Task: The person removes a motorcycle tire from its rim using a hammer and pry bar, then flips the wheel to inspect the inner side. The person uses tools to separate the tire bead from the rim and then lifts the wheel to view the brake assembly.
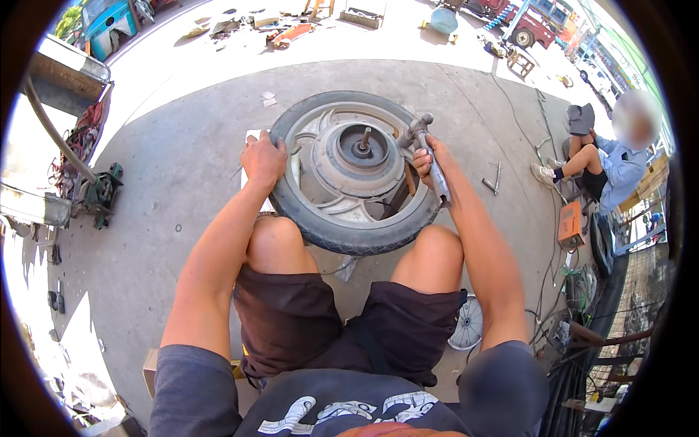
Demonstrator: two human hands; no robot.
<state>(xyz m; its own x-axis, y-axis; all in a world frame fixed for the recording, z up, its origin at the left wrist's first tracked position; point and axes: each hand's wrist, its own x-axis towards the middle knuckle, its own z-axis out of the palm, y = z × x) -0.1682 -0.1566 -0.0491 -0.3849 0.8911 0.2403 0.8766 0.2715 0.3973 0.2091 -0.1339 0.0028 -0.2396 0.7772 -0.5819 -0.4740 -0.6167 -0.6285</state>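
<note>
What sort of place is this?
Probably an open-air vehicle repair workshop. A tyred wheel lies in front of the person, the right hand holds a hammer, and a red vehicle stands in the background.

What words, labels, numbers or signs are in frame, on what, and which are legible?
Wearer's dark shirt: large white lettering across the chest, partly hidden; wording not copied here.
Orange box at right: any print is too small to read.
Tire: no lettering I can make out.
</note>
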